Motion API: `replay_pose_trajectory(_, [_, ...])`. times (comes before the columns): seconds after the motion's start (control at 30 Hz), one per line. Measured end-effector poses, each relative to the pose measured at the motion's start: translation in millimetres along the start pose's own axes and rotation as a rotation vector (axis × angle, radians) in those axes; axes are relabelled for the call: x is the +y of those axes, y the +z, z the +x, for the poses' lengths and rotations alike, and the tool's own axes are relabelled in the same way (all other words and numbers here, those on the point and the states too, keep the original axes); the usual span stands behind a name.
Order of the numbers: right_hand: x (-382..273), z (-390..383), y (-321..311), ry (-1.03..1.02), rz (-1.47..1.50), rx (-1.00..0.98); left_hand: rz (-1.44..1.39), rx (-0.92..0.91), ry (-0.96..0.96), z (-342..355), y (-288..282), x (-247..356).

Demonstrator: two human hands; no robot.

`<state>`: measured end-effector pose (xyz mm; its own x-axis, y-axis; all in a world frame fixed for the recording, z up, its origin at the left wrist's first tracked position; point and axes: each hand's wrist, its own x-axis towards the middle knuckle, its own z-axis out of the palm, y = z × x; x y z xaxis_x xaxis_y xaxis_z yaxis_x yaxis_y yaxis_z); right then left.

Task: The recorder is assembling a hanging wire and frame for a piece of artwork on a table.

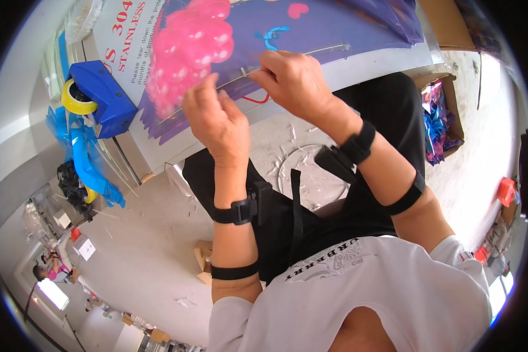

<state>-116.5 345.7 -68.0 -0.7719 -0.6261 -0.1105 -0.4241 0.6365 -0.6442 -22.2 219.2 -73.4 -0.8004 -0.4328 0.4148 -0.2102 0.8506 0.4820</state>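
Observation:
A flat purple plastic sheet or bag (252,35), printed with pink balloons (193,41), lies in several layers on the work surface. Along its near edge runs a thin pale rod (325,51), with a small white piece (244,72) on it between my hands. My left hand (217,120) is over the left part of that edge, fingers partly curled and smeared. Beside the rod, my right hand (293,79) is closed in a pinch; what it holds is hidden behind the fingers. A red curved strip (256,100) shows below the edge.
On the table's left corner stands a blue tape dispenser (102,97) with a yellow roll. Blue plastic film (88,158) hangs beside it. An open carton (443,120) of shiny purple and blue pieces is at the right. White scraps (293,132) litter the floor below.

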Motion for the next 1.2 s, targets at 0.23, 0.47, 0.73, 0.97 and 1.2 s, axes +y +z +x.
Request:
replay_pose_trajectory(0.23, [9, -29, 26, -0.356, -0.293, 0.189, 0.272, -0.386, 0.169, -13, 5, 2])
replay_pose_trajectory(0.47, [12, -28, 22, -0.351, -0.391, 0.172, 0.341, -0.383, 0.119, -15, 12, 0])
replay_pose_trajectory(0.73, [42, -30, -2, -0.230, -0.410, 0.170, 0.438, -0.370, 0.038, -13, 4, -1])
replay_pose_trajectory(0.97, [55, -35, -18, -0.244, -0.361, 0.138, 0.444, -0.070, -0.251, -5, -28, -69])
replay_pose_trajectory(1.2, [49, -34, -18, -0.251, -0.331, 0.130, -0.005, -0.304, -0.639, 31, -53, -131])
